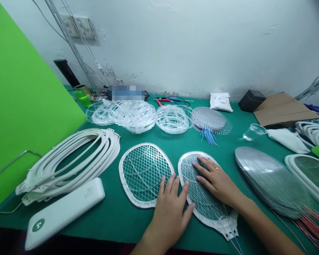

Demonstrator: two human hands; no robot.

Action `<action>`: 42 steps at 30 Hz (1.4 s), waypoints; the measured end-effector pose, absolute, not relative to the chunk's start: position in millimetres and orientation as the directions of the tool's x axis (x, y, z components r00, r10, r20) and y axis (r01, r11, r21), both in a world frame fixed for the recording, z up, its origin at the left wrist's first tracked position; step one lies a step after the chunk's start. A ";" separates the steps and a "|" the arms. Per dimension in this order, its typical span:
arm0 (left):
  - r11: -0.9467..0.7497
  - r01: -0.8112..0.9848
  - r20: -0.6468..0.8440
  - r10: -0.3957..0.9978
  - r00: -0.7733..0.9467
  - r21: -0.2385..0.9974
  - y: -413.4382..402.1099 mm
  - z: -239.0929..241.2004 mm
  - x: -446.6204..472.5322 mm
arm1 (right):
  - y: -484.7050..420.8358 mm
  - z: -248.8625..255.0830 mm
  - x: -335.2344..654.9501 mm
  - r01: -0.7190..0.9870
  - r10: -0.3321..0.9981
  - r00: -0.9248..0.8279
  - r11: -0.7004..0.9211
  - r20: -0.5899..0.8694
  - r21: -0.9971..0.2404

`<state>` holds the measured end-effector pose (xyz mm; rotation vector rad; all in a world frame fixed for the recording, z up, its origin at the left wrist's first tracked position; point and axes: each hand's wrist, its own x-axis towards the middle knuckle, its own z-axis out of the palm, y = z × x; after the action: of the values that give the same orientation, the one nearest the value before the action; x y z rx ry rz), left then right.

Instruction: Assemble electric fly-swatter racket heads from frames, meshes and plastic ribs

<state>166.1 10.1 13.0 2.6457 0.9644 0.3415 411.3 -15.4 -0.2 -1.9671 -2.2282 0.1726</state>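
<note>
Two oval white-framed mesh panels lie side by side on the green table. My left hand rests flat with fingers spread across the gap between them, touching the lower edge of the left panel and the left rim of the right panel. My right hand, wearing a ring, lies flat and open on the mesh of the right panel. Thin wires trail from that panel's lower tip.
A stack of white oval frames and a white power bank lie at left beside a green board. Piles of clear plastic grids, metal mesh, a stack of metal mesh ovals, cardboard, a glass.
</note>
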 end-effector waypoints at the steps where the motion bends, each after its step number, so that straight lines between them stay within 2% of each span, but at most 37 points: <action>1: -0.734 0.583 0.118 0.651 0.750 0.349 10.4 12.5 166.4 | -14.0 -0.4 411.3 0.972 0.991 -0.122 0.130 0.050 -0.196; 11: -0.733 0.603 0.126 0.662 0.739 0.315 9.5 13.6 174.9 | -26.6 7.2 413.6 0.975 0.989 -0.102 0.120 0.104 -0.186; 17: -0.741 0.585 0.135 0.651 0.747 0.331 1.5 27.9 163.0 | -37.9 4.7 412.8 0.971 0.988 -0.148 0.152 0.036 -0.182; 22: -0.817 0.425 0.177 0.519 0.836 0.391 -18.0 44.7 148.2 | -37.3 5.1 411.5 0.966 0.986 -0.151 0.161 0.062 -0.201; 26: -0.874 0.341 0.142 0.408 0.902 0.347 -25.8 38.4 148.2 | -41.1 10.0 405.3 0.965 0.983 -0.156 0.172 0.097 -0.196; 30: -0.891 0.332 0.161 0.394 0.905 0.311 -26.7 26.0 150.5 | -42.4 14.4 401.6 0.946 0.969 -0.233 0.244 0.075 -0.215; 36: -0.907 0.309 0.265 0.385 0.884 0.286 -27.2 20.5 151.6 | -37.5 12.2 404.5 0.935 0.963 -0.271 0.263 0.000 -0.237; 40: -0.921 0.290 0.285 0.360 0.888 0.259 -27.0 19.9 152.3 | -36.5 13.5 409.4 0.922 0.958 -0.284 0.284 0.037 -0.262; 42: -0.925 0.284 0.301 0.354 0.885 0.252 -26.5 19.4 152.7 | -44.1 21.1 414.8 0.915 0.968 -0.231 0.250 0.097 -0.316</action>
<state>152.7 -26.5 19.4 2.8535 0.4881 0.5121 414.8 -44.1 21.1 -1.7498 -2.2534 0.2787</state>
